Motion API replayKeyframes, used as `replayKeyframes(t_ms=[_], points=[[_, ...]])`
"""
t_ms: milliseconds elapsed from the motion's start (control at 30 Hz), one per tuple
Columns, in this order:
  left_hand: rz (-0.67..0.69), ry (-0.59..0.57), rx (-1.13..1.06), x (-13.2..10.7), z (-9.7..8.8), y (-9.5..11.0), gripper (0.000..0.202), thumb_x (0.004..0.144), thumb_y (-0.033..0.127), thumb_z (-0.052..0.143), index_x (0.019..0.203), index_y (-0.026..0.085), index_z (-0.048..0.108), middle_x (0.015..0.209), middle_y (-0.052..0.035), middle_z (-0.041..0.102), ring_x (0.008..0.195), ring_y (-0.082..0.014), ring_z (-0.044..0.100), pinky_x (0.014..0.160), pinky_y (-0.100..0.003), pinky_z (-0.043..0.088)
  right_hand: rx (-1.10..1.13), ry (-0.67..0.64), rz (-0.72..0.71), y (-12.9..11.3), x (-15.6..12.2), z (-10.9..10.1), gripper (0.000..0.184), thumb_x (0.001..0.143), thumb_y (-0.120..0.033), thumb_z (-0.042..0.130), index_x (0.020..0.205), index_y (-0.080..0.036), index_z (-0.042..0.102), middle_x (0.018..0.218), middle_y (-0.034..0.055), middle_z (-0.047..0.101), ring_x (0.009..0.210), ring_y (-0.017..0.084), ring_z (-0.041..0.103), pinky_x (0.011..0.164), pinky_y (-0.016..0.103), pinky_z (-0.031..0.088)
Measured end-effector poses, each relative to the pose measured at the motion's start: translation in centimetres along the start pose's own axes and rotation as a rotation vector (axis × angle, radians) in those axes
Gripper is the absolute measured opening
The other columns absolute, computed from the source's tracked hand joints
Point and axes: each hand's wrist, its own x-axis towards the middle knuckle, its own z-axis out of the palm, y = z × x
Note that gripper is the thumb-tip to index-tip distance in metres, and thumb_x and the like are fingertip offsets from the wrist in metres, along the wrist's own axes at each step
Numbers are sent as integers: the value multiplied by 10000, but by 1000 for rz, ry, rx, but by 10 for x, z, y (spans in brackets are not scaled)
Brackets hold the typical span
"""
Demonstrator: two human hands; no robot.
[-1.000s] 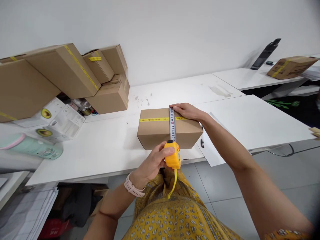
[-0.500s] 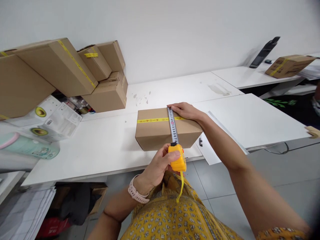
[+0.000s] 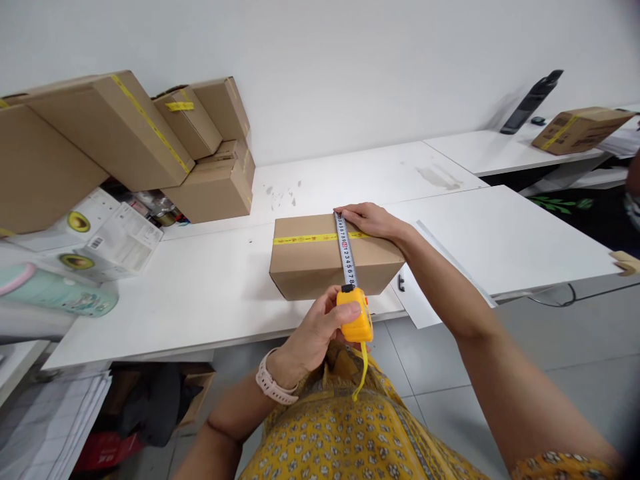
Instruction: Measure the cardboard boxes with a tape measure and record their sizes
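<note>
A brown cardboard box [image 3: 300,261] with yellow printed tape along its top lies on the white table in front of me. My left hand [image 3: 323,327] is closed around a yellow tape measure [image 3: 357,317] at the box's near side, its yellow strap hanging down. From there the metal blade [image 3: 346,250] runs out across the box top to the far edge. My right hand [image 3: 373,220] rests on the far right of the top, its fingers pressing the blade's end at that edge. The fingertips beyond the edge are partly hidden.
Several cardboard boxes [image 3: 210,190] are stacked at left, beside white avocado-print cartons [image 3: 115,240] and a mint bottle [image 3: 60,293]. Paper [image 3: 423,310] and a small black object [image 3: 401,283] lie right of the box. A black bottle [image 3: 530,103] and another box [image 3: 575,130] stand far right.
Both hands, the tape measure and the box hold almost the same place. The view has shifted very slightly.
</note>
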Motion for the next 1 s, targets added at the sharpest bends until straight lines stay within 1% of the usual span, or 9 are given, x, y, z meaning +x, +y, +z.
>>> replayKeyframes(t_ms=[200, 367, 500, 600, 667, 733, 800, 867, 1000], points=[[82, -105, 118, -8, -6, 4, 555, 710, 416, 876, 1145, 198, 609, 1115, -81, 628, 857, -167, 606, 708, -289, 540, 335, 378, -79, -19, -11, -18, 396, 886, -519, 676, 1114, -208, 764, 1113, 76, 772, 1085, 248, 697, 1022, 459, 546], [119, -155, 443, -20, -19, -2, 792, 706, 302, 894, 1417, 272, 546, 1209, -88, 628, 951, -209, 617, 790, -316, 537, 466, 645, -207, -48, -61, -34, 243, 858, -407, 753, 1042, -247, 754, 964, 27, 741, 945, 202, 711, 840, 405, 624], [228, -16, 554, -27, -21, -11, 1190, 658, 261, 930, 1634, 354, 255, 1398, -132, 568, 1065, -281, 644, 898, -404, 549, 395, 490, -281, -75, -119, 6, 114, 867, -334, 759, 964, -276, 757, 913, 22, 754, 832, 196, 719, 709, 399, 648], [295, 12, 577, -37, -22, -15, 1239, 631, 224, 945, 1640, 357, 239, 1409, -129, 584, 1183, -333, 620, 998, -454, 522, 193, 318, -413, -87, -154, 47, 229, 951, -236, 635, 1119, -359, 729, 1028, 19, 774, 920, 202, 739, 725, 417, 656], [327, 49, 586, -49, -26, -15, 1220, 612, 198, 950, 1624, 344, 285, 1410, -132, 590, 1277, -371, 573, 1057, -490, 493, 57, 358, -452, -87, -171, 60, 324, 960, -195, 593, 1198, -390, 694, 1128, 30, 766, 960, 214, 739, 727, 434, 653], [366, 144, 599, -63, -33, -12, 1159, 605, 204, 952, 1591, 317, 352, 1411, -151, 585, 1304, -394, 554, 1063, -517, 496, -47, 554, -363, -76, -182, 59, 272, 956, -231, 597, 1157, -385, 696, 1082, 41, 769, 930, 238, 735, 722, 456, 638], [426, 311, 655, -75, -46, -4, 1066, 624, 255, 943, 1545, 299, 407, 1430, -163, 562, 1276, -394, 572, 1029, -517, 529, -119, 801, -114, -53, -184, 49, 151, 970, -342, 576, 1052, -350, 702, 940, 55, 760, 852, 256, 720, 726, 464, 616], [511, 549, 788, -81, -64, 7, 963, 674, 326, 907, 1510, 288, 430, 1467, -150, 531, 1250, -372, 587, 1003, -493, 551, -172, 921, 207, -19, -176, 37, 256, 981, -474, 506, 980, -293, 687, 873, 78, 736, 791, 260, 697, 740, 457, 591], [577, 992, 1223, -68, -115, 28, 750, 820, 370, 771, 1491, 239, 463, 1476, -125, 531, 1247, -364, 578, 998, -477, 534, -303, 581, 609, 56, -149, 36, 390, 948, -554, 447, 1033, -220, 629, 943, 130, 750, 860, 312, 702, 769, 466, 538]])
